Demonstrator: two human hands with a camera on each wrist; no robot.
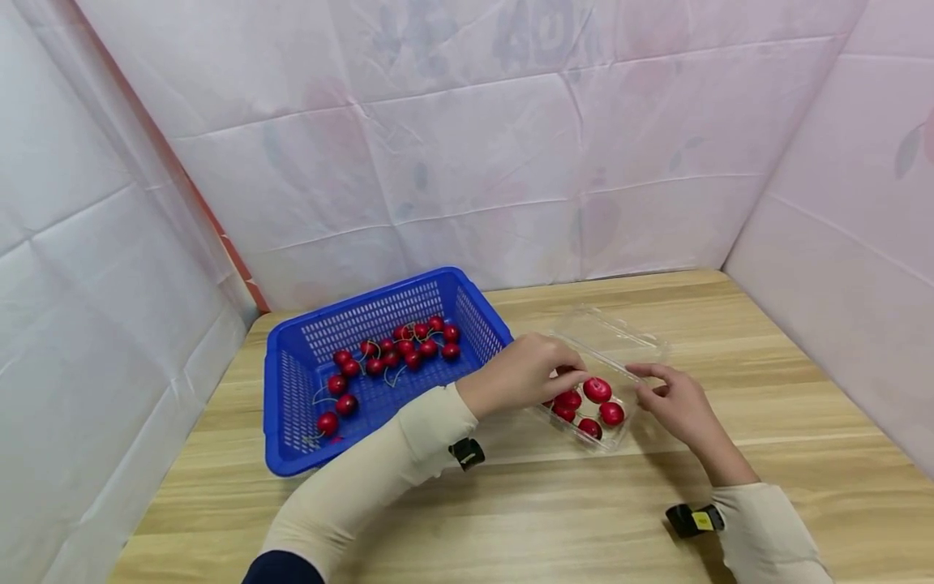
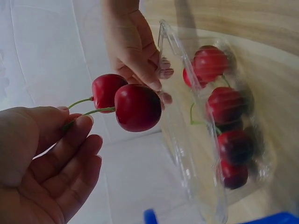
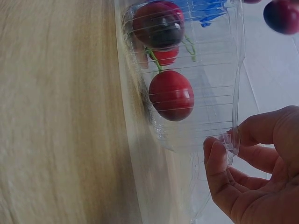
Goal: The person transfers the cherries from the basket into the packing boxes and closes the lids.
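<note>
My left hand (image 1: pixel 521 373) is over the left side of a clear plastic clamshell box (image 3: pixel 212 102). In the left wrist view its thumb and forefinger pinch the green stems of two dark red cherries (image 2: pixel 138 108), which hang beyond the fingertips above the box. Several more cherries (image 2: pixel 226 105) lie inside the box along its bottom. My right hand (image 1: pixel 679 401) pinches the rim of the box at its right corner between thumb and fingers. The hinged lid (image 1: pixel 598 331) is folded back, away from me.
Left of the box stands a blue slotted plastic basket (image 1: pixel 272 405) with several stemmed cherries (image 1: pixel 390 357) in it. Both rest on a wood-grain table (image 1: pixel 511 519). Pale printed sheets (image 1: pixel 467 146) hang behind and at both sides.
</note>
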